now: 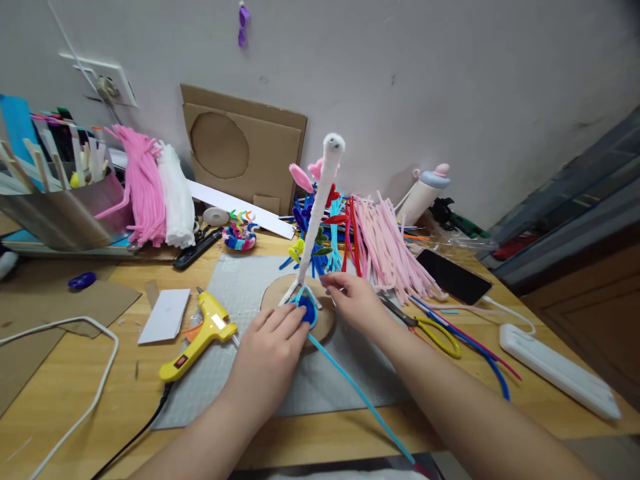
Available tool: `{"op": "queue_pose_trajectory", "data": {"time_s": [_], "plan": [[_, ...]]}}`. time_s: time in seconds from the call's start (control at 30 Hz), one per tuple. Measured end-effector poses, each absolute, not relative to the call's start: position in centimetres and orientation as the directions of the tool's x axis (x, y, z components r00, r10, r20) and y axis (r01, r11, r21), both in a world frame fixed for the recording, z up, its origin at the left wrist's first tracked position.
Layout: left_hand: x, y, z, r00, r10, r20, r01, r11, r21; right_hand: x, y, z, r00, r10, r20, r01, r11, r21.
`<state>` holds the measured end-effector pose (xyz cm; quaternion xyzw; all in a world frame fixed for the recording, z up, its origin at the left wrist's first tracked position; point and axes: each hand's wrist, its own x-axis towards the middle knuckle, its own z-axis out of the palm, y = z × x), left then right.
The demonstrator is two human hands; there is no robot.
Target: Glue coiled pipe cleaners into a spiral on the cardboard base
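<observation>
At our far left stands a metal bin (65, 220) full of sticks, with a pink bundle (145, 187) of fuzzy stems and a white bundle (175, 197) just beside it. Nearer to us, a white cord (111, 373) curves over the wooden table (65, 387), and a white card (165, 316) lies next to a yellow glue gun (213, 313). Behind these, a cardboard sheet (275, 127) with a round mark leans against the wall.

In the middle, a round base (273, 292) rests on the grey mat (200, 393), with a tall white stem (316, 220) rising from it, slightly tilted. At the foot of the stem sits a dark blue oval (310, 311) edged in light blue; from it a light blue strand (363, 393) runs down toward us.

Our left hand (280, 333) lies with its fingers side by side over the near left part of the base, fingertips at the oval; we cannot tell whether they grip it. Our right hand (356, 300) is at the base's right side, thumb and fingers bent close; we cannot tell whether they pinch anything.

Farther right are yellow-handled scissors (437, 337), a black phone (453, 275) and a white power strip (557, 370).
</observation>
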<state>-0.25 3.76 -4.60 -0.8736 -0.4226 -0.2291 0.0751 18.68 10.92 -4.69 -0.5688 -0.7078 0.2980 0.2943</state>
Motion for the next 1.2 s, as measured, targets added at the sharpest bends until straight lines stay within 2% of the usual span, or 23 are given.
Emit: {"op": "queue_pose_trajectory", "data": {"time_s": [0.13,0.23,0.3,0.43,0.6,1.0,1.2], "plan": [[-1.4,3.8,-5.0,0.484,0.754,0.443,0.81,-0.578,0.1,19.2,7.9,-4.9,-0.33,0.928,0.173,0.663,0.359,-0.657],[-1.8,4.0,-5.5,0.464,0.765,0.447,0.809,-0.572,0.137,18.7,6.2,-5.1,-0.449,0.876,0.178,0.722,0.473,-0.505],[-2.1,4.2,-5.8,0.453,0.766,0.456,0.806,-0.57,0.157,18.3,5.7,-5.3,-0.492,0.856,0.161,0.755,0.511,-0.411],[-2.7,4.3,-6.4,0.429,0.778,0.458,0.813,-0.554,0.18,17.7,5.7,-5.5,-0.51,0.85,0.13,0.781,0.522,-0.343],[-3.1,4.4,-6.7,0.428,0.785,0.449,0.817,-0.548,0.18,17.2,6.2,-5.6,-0.524,0.845,0.107,0.785,0.527,-0.325],[-2.9,3.9,-6.2,0.428,0.781,0.454,0.816,-0.55,0.177,17.0,7.6,-5.5,-0.509,0.849,0.142,0.75,0.518,-0.412],[-2.8,3.7,-6.2,0.416,0.798,0.437,0.81,-0.543,0.221,16.4,7.9,-5.5,-0.512,0.845,0.153,0.769,0.53,-0.357]]}}
